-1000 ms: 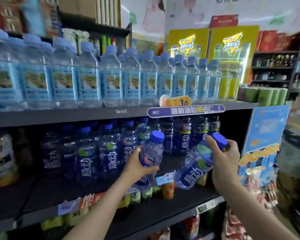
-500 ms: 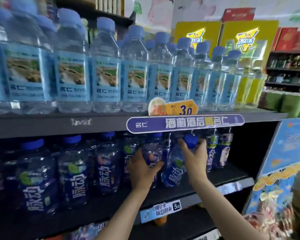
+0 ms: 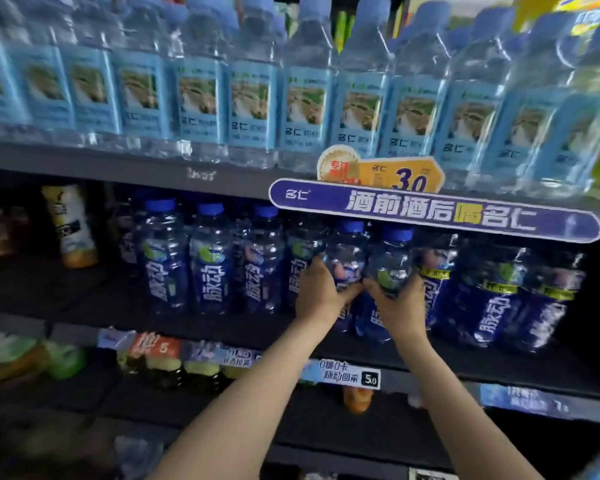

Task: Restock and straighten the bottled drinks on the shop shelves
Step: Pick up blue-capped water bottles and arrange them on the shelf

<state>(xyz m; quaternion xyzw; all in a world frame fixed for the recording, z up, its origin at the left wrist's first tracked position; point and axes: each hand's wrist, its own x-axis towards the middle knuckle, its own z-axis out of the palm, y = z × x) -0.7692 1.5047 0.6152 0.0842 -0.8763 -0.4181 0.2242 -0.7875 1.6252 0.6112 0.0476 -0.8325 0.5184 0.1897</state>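
Observation:
Two dark blue drink bottles with blue caps stand upright side by side in the middle shelf's row. My left hand point(image 3: 317, 294) grips the left bottle point(image 3: 346, 252) round its middle. My right hand point(image 3: 397, 308) grips the right bottle point(image 3: 394, 258) the same way. Both hands touch at the thumbs. More blue bottles point(image 3: 210, 258) of the same kind line the dark shelf point(image 3: 187, 327) to the left, and others point(image 3: 492, 296) stand to the right. The bottles' lower parts are hidden behind my hands.
Clear water bottles with pale blue labels point(image 3: 305, 98) fill the shelf above. A purple banner point(image 3: 433, 211) and an orange 3.0 price tag point(image 3: 400, 176) hang on that shelf's edge, just over my hands. A yellow-bottomed bottle point(image 3: 71, 225) stands at the far left. Price strips point(image 3: 343, 374) front the shelf below.
Both hands carried their bottles from in front of the shelf into the row; the tilted right bottle now stands upright. The camera moved closer to the shelf.

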